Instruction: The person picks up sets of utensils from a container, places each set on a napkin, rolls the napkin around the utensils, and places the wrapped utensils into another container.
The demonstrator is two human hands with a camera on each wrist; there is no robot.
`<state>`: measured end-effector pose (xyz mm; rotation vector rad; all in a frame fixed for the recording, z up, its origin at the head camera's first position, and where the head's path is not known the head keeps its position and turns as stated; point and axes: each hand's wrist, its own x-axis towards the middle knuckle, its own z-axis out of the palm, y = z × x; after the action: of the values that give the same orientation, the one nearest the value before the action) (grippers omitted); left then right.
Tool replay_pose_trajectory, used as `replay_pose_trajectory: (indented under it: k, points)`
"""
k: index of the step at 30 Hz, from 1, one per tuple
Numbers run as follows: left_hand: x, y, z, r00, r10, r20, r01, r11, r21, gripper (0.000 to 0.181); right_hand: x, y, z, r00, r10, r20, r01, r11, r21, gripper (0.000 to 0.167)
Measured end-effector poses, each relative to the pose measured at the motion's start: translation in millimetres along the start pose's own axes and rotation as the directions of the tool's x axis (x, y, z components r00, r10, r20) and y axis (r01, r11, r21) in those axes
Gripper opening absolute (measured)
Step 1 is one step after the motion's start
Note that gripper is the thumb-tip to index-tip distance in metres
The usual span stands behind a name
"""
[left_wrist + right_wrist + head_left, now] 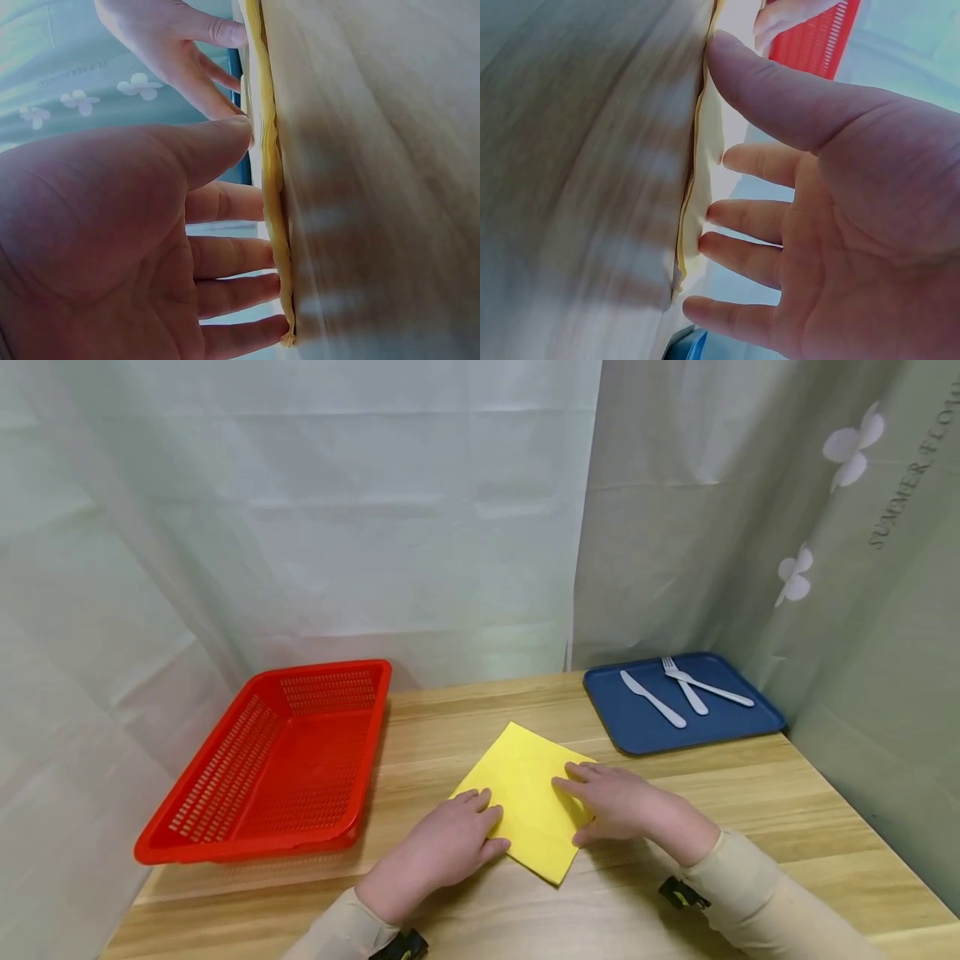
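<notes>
A folded yellow cloth lies flat on the wooden table, one corner pointing toward the person. On its left edge rests the left hand, fingertips spread and touching the top. The right hand touches the cloth's right side in the same way. In the left wrist view the cloth's layered edge shows under the fingertips of the left hand. The right wrist view has the right hand with fingers fairly straight, several tips on the cloth. Neither hand grips it.
A red perforated plastic basket stands at the left of the table. At the back right lies a blue tray holding a white knife and two crossed white utensils, one a fork. Pale curtains hang around the table.
</notes>
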<state>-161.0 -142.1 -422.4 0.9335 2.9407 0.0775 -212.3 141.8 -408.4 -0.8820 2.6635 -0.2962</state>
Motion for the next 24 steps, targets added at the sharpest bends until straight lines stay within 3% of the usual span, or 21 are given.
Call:
replay_pose_trajectory:
  k: [7,15,24]
  points:
    - [0.5,1.0,2.5,1.0,-0.01,-0.005,0.01,0.999,0.033,0.051,-1.4,5,-2,0.998,0.005,-0.059,-0.004,1.0,0.012,0.089]
    - [-0.3,3.1,-0.1,1.0,-0.016,0.012,0.015,1.0,0.023,0.053,-2.0,17,-3,0.988,-0.01,-0.155,0.002,0.999,-0.051,0.088]
    - [0.1,2.4,0.6,1.0,-0.001,0.0,0.001,1.0,0.025,0.052,0.0,30,-5,0.95,0.004,-0.313,-0.052,0.988,-0.145,0.079]
